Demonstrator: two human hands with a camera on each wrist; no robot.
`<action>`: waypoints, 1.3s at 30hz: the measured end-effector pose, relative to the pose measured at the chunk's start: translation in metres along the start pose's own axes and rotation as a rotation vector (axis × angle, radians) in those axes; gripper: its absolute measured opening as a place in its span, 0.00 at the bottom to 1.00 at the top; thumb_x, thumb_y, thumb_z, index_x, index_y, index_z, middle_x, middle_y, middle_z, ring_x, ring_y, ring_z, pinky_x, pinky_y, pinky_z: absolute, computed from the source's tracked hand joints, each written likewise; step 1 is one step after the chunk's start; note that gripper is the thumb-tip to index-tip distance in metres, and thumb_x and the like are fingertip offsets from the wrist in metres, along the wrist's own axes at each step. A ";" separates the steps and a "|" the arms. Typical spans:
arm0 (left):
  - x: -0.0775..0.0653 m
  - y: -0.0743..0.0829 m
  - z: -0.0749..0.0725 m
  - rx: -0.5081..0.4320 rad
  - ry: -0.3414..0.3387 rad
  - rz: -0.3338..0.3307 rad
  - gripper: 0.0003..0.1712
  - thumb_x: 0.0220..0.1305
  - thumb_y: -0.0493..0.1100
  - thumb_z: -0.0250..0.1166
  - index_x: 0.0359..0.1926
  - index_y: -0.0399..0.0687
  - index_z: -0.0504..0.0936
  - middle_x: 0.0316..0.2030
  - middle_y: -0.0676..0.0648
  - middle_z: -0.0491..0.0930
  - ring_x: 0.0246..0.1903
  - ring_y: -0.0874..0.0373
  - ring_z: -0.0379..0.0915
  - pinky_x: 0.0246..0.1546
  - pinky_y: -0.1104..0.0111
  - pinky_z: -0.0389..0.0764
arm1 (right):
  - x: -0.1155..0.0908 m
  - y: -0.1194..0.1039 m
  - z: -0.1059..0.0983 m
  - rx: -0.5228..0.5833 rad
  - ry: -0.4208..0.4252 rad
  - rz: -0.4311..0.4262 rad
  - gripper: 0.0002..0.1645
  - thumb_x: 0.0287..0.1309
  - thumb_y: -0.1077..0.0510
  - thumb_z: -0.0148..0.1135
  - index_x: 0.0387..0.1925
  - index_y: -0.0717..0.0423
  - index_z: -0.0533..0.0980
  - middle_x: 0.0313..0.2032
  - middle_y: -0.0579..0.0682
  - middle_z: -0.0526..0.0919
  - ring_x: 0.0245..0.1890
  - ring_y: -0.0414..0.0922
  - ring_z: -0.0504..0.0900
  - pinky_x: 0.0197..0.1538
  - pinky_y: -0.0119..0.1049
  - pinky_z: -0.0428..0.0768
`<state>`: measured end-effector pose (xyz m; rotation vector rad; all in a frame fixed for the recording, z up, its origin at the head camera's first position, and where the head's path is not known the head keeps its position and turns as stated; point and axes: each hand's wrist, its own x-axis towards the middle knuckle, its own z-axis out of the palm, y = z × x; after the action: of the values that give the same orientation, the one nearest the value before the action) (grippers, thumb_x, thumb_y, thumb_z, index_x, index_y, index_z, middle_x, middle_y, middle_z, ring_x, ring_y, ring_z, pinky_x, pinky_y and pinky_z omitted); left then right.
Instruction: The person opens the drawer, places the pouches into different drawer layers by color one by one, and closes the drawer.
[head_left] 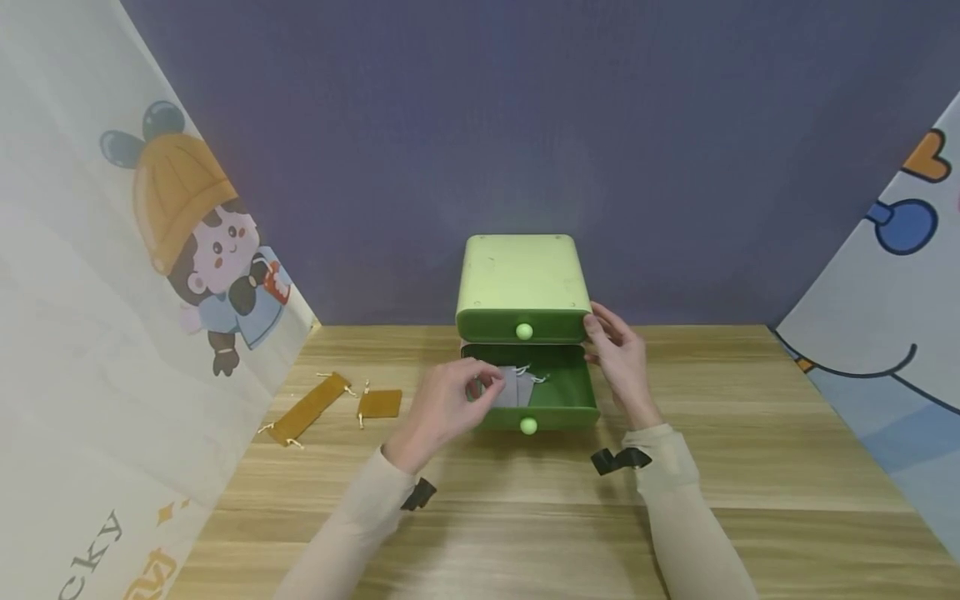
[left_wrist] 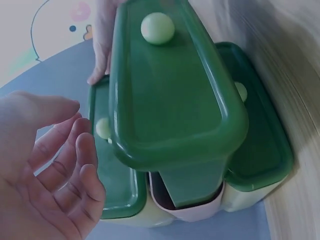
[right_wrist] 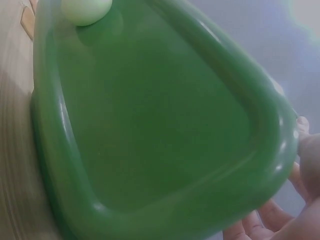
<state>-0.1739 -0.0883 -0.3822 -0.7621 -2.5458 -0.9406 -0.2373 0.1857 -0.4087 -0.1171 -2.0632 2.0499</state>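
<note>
A small light-green cabinet [head_left: 522, 271] with dark green drawer fronts stands against the back wall. Its middle drawer [left_wrist: 170, 90] is pulled out, with the top and bottom drawers closed in the left wrist view. Grey drawstring pouches [head_left: 508, 390] lie inside the pulled-out drawer on its left. Over that drawer's left end hovers my left hand [head_left: 457, 398], its fingers loosely bent and nothing between them. My right hand [head_left: 621, 357] rests against the cabinet's right side, thumb at the front corner of the top drawer [head_left: 487, 325]. The other fingers of that hand are partly hidden.
Two brown drawstring pouches lie left of the cabinet on the wooden table [head_left: 750, 467]: a long one [head_left: 307, 410] and a small one [head_left: 380, 403]. A purple-blue wall [head_left: 525, 125] rises behind, with printed panels at both sides.
</note>
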 end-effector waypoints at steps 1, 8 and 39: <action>-0.002 0.002 0.000 -0.007 0.003 0.018 0.05 0.69 0.40 0.73 0.44 0.49 0.92 0.32 0.55 0.89 0.25 0.68 0.76 0.28 0.77 0.78 | 0.000 0.000 0.000 0.000 -0.001 0.002 0.34 0.74 0.41 0.64 0.75 0.46 0.73 0.68 0.57 0.80 0.41 0.33 0.83 0.39 0.25 0.86; -0.013 0.011 0.006 -0.062 -0.022 0.106 0.05 0.68 0.37 0.73 0.43 0.46 0.91 0.34 0.54 0.90 0.26 0.69 0.79 0.31 0.80 0.81 | 0.001 0.001 0.000 0.008 -0.001 0.011 0.34 0.73 0.41 0.65 0.75 0.46 0.74 0.66 0.54 0.81 0.41 0.33 0.83 0.39 0.25 0.86; -0.030 0.016 0.048 0.146 -0.144 0.023 0.07 0.67 0.50 0.76 0.45 0.60 0.93 0.33 0.60 0.92 0.12 0.78 0.51 0.13 0.80 0.57 | 0.002 -0.001 0.001 -0.004 0.007 0.029 0.34 0.73 0.41 0.65 0.75 0.45 0.74 0.67 0.55 0.81 0.42 0.34 0.84 0.40 0.25 0.86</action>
<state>-0.1460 -0.0570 -0.4231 -0.8404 -2.6875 -0.7069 -0.2397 0.1853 -0.4075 -0.1563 -2.0739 2.0588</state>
